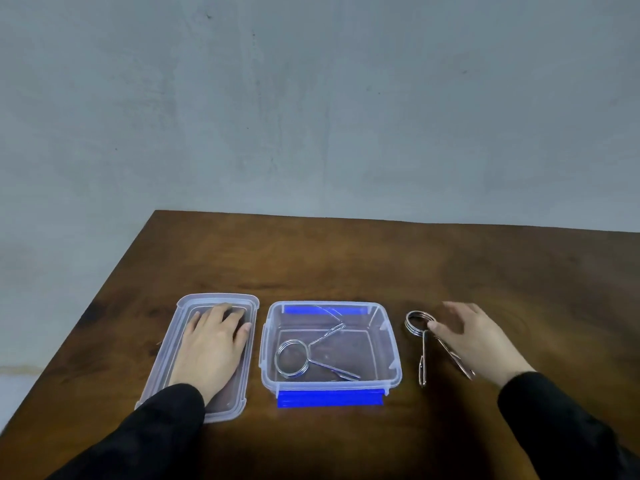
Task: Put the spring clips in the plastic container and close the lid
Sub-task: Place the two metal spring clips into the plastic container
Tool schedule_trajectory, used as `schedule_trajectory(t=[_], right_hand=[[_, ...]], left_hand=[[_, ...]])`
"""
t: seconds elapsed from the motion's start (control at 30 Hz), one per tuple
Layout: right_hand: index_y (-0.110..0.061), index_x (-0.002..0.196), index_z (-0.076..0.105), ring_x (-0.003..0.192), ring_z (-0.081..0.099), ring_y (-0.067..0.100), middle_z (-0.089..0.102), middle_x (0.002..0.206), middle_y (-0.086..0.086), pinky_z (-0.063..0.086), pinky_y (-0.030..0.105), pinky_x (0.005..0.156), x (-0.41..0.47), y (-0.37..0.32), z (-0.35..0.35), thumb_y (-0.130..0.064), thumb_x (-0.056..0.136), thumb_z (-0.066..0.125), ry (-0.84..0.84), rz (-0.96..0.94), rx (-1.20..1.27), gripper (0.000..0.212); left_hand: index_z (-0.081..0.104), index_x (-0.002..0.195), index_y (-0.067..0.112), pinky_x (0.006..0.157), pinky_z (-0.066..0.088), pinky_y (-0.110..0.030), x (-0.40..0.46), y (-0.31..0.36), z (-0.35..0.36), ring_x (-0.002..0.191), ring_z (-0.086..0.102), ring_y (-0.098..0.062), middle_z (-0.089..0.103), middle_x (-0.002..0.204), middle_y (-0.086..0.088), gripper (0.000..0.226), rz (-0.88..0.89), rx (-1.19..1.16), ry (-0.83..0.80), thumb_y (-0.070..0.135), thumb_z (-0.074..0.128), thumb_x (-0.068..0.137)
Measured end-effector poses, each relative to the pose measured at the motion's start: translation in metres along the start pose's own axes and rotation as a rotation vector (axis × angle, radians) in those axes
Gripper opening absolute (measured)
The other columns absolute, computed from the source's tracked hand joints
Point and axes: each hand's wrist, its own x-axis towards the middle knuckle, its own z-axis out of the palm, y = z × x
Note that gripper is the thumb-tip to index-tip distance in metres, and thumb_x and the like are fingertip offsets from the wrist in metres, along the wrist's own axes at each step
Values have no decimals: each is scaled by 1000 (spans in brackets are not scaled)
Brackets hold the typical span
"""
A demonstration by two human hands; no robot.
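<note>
Grey, bare wall stands behind a dark wooden tabletop [346, 258], seen from the head camera. At the middle sits the clear plastic container [393, 362] with blue latches, open, and one spring clip [294, 358] already lies on its floor. Just left of it the lid [166, 355] rests flat on the tabletop, with the left hand [213, 344] spread open on top of it, gripping nothing. To the right of the container a second spring clip [423, 344] lies on the wood, its coil end away from the person. The right hand [474, 337] is open beside it, thumb tip touching or nearly touching the clip near the coil, with no grip closed yet. A likely risk is that the smooth wire slips from a shallow pinch, or that its splayed legs catch the container rim on the way in.
</note>
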Motion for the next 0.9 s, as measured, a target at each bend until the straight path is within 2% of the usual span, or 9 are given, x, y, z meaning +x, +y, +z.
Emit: schedule_trajectory(t=[0.13,0.23,0.3,0.47,0.73,0.9], right_hand=[[-16,153,34,139,41,27,40,154,8,40,42,111,-25,22,20,-75,70,65,-83,170,34,106],[-15,154,31,141,36,28,38,155,7,39,44,111,-38,15,38,-78,66,65,-26,187,16,114],[-16,154,32,141,34,28,36,155,5,39,44,112,-42,8,47,-74,68,69,15,191,11,110],[-19,151,37,137,37,25,43,150,4,36,41,113,-37,2,56,-48,79,75,62,156,58,86],[-22,142,51,129,42,23,51,137,0,28,41,107,-21,3,53,-32,87,72,89,107,54,60],[-19,143,52,128,46,22,54,137,-1,31,43,108,-11,4,48,-29,86,74,124,111,178,62]], left_hand=[[62,133,23,114,36,-44,0,1,1,126,53,-20,60,137,1,41,1,6,6,39,41,101],[63,132,22,112,38,-46,0,-2,3,125,54,-21,60,136,0,41,6,-3,4,38,42,101],[62,132,21,112,38,-46,0,-3,4,124,54,-21,60,136,-1,41,5,-13,2,38,42,101],[62,132,21,112,38,-46,0,-3,4,124,54,-21,60,136,-1,41,10,-1,2,37,42,101],[64,131,20,111,39,-47,0,-4,6,122,56,-23,62,134,-2,41,14,5,19,38,43,100],[63,132,21,113,37,-47,0,-4,5,124,54,-21,61,135,0,41,9,-17,14,38,41,101]])
